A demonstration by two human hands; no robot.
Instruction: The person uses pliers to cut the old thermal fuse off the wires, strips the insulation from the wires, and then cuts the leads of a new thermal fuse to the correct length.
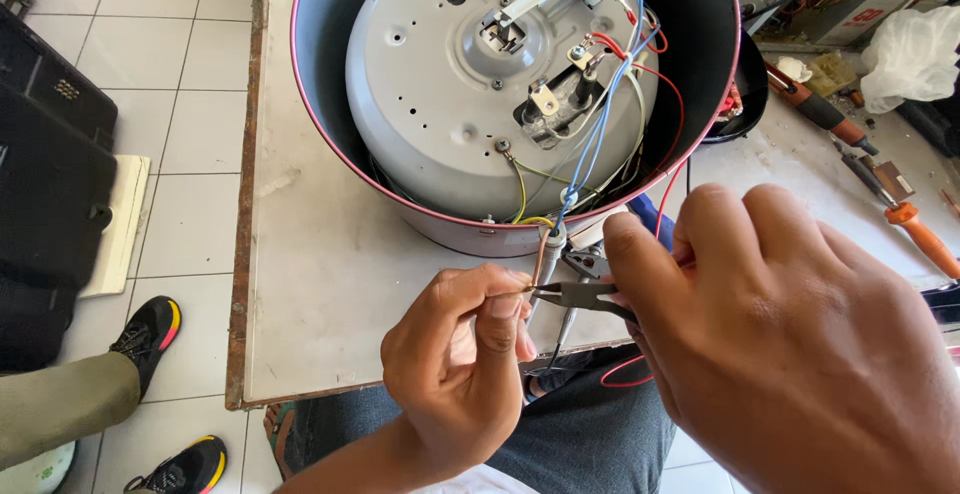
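Left hand point(455, 354) pinches copper wire point(541, 254) upright (running toward the cooker base point(500, 84)); right hand point(790, 344) clamps pliers point(585, 296) horizontally, tips at the wire.

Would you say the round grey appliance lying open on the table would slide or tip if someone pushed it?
The appliance probably slides rather than tips: it looks wide and squat on the smooth table. Likely light for its size, a hollow shell. Its loose wires would flop and could snag.

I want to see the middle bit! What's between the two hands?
In the head view, small pliers bridge the gap: right hand holds them, their tip at the wire pinched by the left hand.
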